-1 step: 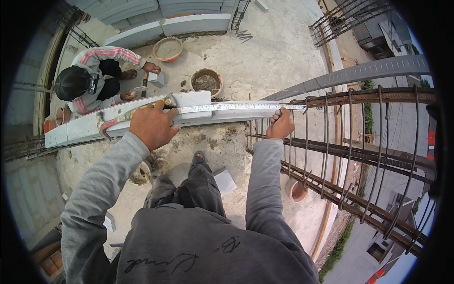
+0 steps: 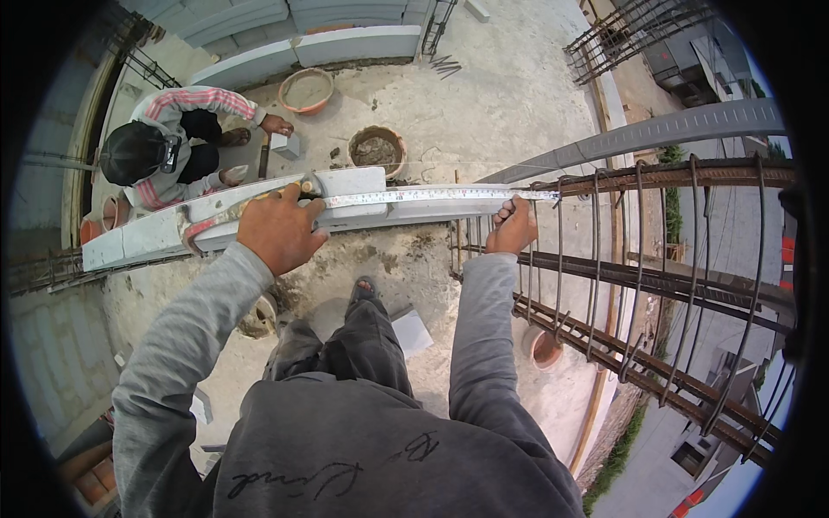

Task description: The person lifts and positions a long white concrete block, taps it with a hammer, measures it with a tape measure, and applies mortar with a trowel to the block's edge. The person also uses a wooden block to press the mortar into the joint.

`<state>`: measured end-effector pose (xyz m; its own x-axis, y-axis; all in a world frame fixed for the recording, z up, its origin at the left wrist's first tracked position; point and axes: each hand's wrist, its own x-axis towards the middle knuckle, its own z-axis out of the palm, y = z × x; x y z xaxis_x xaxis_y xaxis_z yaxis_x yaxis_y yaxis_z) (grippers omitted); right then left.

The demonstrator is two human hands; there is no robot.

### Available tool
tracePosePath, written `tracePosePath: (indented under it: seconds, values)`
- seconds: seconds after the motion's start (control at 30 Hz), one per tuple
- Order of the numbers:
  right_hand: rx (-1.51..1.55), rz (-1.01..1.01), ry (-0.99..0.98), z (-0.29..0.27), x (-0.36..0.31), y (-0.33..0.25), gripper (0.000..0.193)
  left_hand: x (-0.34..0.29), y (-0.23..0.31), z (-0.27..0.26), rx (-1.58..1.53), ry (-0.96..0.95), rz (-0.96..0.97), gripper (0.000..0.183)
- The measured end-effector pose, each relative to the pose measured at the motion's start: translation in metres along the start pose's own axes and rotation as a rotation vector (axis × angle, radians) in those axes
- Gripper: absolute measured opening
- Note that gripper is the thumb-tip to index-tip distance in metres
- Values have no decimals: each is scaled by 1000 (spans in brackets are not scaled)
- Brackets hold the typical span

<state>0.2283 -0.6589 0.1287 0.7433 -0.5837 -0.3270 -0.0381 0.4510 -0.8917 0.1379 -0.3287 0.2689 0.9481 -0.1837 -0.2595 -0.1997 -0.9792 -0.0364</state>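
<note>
Tape measure [image 2: 414,196] stretched along top of block wall [image 2: 358,180], R end by rebar cage [image 2: 673,176]. L hand [image 2: 281,231] palm-down, fingers spread near tape's L end, grip unclear; R hand [image 2: 513,229] upright, fingers curled, pinching tape's lower edge.

I am getting a bright daylight view, though I can't pin down its direction; shadows on the pale floor [image 2: 509,104] look soft, and the wall [image 2: 60,345] at far left sits duller. My fisheye lens bows the steel bars [image 2: 665,176] on the right, and a black ring swallows the corners. The middle looks fairly crisp to me, but the white tape [image 2: 432,196] shines pale, its fine marks hard to read, and detail softens toward the rim.
</note>
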Motion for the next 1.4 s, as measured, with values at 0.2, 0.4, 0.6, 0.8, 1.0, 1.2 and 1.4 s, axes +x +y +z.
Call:
tracePosePath:
  seconds: [0.2,0.4,0.6,0.8,1.0,1.2,1.4]
  values:
    - [-6,-20,0,0,1,2,11,0,0,2,3,-8,3,44]
    - [12,-4,6,-1,0,1,13,1,0,1,10,-25,4,44]
    - [21,16,0,2,0,-1,12,-1,-1,-2,-20,-29,11,45]
    - [65,-22,-84,-11,-31,-11,11,-41,-18,-6,-100,73,155,68]
    - [182,61,-188,-48,-166,4,16,-118,-19,30,-592,63,259,93]
    - [-244,-126,-395,-80,-366,73,25,-186,-17,86,-622,73,584,93]
    - [209,376,-238,-118,-568,135,56,-279,-18,153,-512,-85,899,96]
